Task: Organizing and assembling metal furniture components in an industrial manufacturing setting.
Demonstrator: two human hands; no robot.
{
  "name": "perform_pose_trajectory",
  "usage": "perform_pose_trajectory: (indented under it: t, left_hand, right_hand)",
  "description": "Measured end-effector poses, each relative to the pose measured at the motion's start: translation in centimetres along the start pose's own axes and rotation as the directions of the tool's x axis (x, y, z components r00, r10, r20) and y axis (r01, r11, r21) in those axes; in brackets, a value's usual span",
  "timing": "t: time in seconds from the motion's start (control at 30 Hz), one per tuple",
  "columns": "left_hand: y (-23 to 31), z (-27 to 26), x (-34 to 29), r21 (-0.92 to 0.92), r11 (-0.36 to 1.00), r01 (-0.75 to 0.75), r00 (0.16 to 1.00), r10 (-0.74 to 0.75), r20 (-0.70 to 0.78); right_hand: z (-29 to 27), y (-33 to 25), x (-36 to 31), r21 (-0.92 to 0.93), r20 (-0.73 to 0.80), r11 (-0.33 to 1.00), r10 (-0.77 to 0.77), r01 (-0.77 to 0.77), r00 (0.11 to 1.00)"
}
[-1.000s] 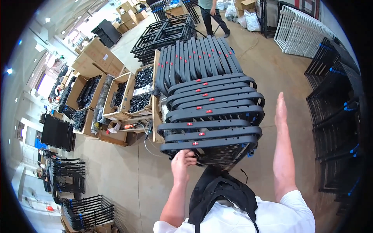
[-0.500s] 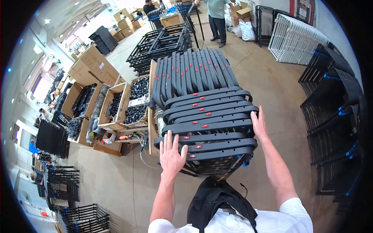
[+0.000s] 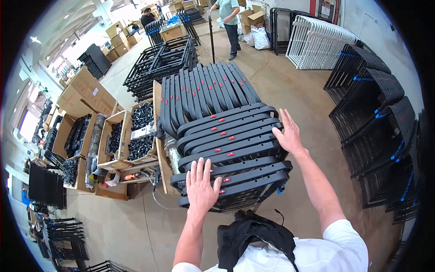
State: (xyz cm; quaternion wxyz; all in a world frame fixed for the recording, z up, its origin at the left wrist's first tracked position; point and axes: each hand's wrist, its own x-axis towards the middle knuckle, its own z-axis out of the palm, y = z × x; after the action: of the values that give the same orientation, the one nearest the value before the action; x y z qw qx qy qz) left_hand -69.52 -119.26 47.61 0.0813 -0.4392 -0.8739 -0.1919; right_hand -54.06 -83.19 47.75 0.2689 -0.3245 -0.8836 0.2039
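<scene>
In front of me stands a stack of black rounded metal frames (image 3: 244, 144), each with small red pieces on its top edge. My left hand (image 3: 202, 185) lies flat with fingers stretched over the left end of the nearest frames. At the stack's right end, my right hand (image 3: 288, 132) has its fingers spread, its thumb at the frames' rounded corners. Neither hand is wrapped round anything. Behind the near frames, a second group of black frames (image 3: 204, 90) leans in a row, turned the other way. A blue piece (image 3: 281, 187) shows at the near right corner.
Left of the stack are wooden boxes (image 3: 118, 163) of small black parts and an orange power tool (image 3: 131, 177). Black frames (image 3: 389, 122) line the right wall, with white frames (image 3: 317, 41) farther back. A person (image 3: 230, 27) stands beyond the stack holding an upright black bar (image 3: 211, 38).
My view has turned to the right, so the stack sits farther left. My right hand's fingers have lifted and spread. The person at the back has shifted stance.
</scene>
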Motion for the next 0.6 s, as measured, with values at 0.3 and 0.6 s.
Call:
perform_pose_trajectory:
  t: [0.3,0.6]
  left_hand:
    - [-1.9,-0.5,0.9,-0.037,0.999,-0.028,0.996,0.025,-0.086]
    - [-2.3,1.1,2.9,-0.146,0.988,-0.055,0.966,0.015,-0.259]
  right_hand:
    - [3.1,-1.7,-2.2,-0.143,-0.005,0.985,-0.093,0.091,0.996]
    - [-1.2,7.2,-9.9,0.266,-0.171,0.923,0.328,-0.277,0.929]
